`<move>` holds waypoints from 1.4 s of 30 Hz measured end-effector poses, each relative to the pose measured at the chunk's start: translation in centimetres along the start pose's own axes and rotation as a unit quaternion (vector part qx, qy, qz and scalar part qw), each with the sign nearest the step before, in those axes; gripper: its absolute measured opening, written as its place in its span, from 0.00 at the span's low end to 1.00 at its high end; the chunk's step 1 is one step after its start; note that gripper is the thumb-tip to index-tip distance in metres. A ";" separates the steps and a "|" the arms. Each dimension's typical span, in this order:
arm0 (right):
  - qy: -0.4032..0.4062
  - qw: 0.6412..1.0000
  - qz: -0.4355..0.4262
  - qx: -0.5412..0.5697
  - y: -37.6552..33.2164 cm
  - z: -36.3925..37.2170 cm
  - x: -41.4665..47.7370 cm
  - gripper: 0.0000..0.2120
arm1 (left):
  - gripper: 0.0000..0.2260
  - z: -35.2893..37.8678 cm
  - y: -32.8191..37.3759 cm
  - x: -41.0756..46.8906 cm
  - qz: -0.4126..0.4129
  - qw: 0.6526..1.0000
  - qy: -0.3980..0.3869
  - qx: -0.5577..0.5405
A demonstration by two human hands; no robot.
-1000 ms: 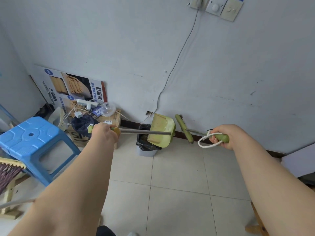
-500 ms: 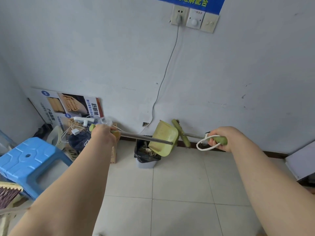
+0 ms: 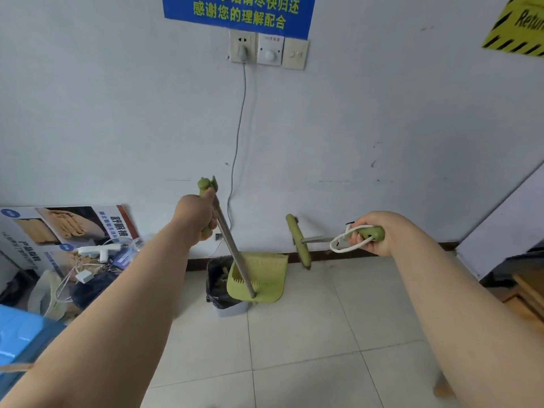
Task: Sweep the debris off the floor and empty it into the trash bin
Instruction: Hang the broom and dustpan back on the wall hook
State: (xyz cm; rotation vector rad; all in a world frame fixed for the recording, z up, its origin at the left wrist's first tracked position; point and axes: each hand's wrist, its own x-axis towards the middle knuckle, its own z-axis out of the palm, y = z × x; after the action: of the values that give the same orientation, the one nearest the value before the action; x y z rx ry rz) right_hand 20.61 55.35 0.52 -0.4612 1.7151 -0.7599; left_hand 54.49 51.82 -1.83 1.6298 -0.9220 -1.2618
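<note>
Now | left hand (image 3: 192,214) raised, grasping dustpan handle (image 3: 235,260) | right hand (image 3: 382,235) grasping broom handle (image 3: 375,232)

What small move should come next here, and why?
Probably lift the dustpan clear of the trash bin: the left hand holds its handle steeply, the pan hangs upright at the bin's rim, seemingly tipped out. The right hand holds the broom aside.

The pale green dustpan (image 3: 265,278) hung tipped on its long, slanted steel handle over the right side of the small grey trash bin (image 3: 217,293) lined with a black bag, while the green broom (image 3: 298,241), a white loop at its grip, was held level just beside them.
</note>
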 end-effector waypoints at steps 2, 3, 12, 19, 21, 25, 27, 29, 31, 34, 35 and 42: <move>-0.003 1.000 0.009 0.023 -0.8 -0.8 0.5 0.07 | 0.16 1.6 0.8 0.7 0.051 0.993 -0.050 0.091; -0.003 0.999 0.015 0.040 -1.3 -1.2 0.8 0.07 | 0.15 2.4 1.2 1.2 0.072 0.986 -0.072 0.134; -0.003 0.985 0.020 0.172 -7.1 -2.4 4.2 0.07 | 0.09 9.8 5.0 10.1 0.256 0.863 -0.203 0.386; -0.073 0.976 0.011 0.207 -15.0 -2.6 6.3 0.06 | 0.13 17.5 8.8 17.1 0.393 0.718 -0.238 0.523; -0.058 0.977 -0.016 0.207 -16.9 -3.0 6.8 0.08 | 0.14 19.8 9.9 18.6 0.429 0.673 -0.239 0.553; -0.016 0.975 -0.058 0.215 -20.1 -3.7 7.8 0.08 | 0.14 24.2 11.7 20.3 0.481 0.614 -0.220 0.585; -0.020 0.971 -0.064 0.229 -21.5 -4.2 8.1 0.08 | 0.15 26.2 12.4 20.8 0.491 0.603 -0.218 0.590; -0.028 0.964 -0.075 0.255 -22.7 -4.7 8.5 0.11 | 0.16 28.0 13.0 21.3 0.497 0.598 -0.218 0.590; -0.035 0.954 -0.087 0.284 -23.8 -5.2 9.0 0.14 | 0.15 29.6 13.4 21.8 0.507 0.596 -0.215 0.584; -0.045 0.944 -0.104 0.311 -25.4 -6.2 10.0 0.15 | 0.20 32.1 13.9 22.3 0.515 0.607 -0.208 0.568; -0.049 0.941 -0.108 0.316 -26.0 -6.6 10.3 0.14 | 0.24 33.0 14.1 22.3 0.513 0.614 -0.206 0.563; -0.097 0.933 -0.123 0.325 -30.2 -10.0 12.8 0.13 | 0.38 40.6 16.1 21.9 0.500 0.645 -0.115 0.566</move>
State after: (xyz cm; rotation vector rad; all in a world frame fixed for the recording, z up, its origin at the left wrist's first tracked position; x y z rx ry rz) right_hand 5.05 27.88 13.96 -0.2729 1.1387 -1.3536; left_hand 18.85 18.46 0.60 1.2300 -2.6338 0.0645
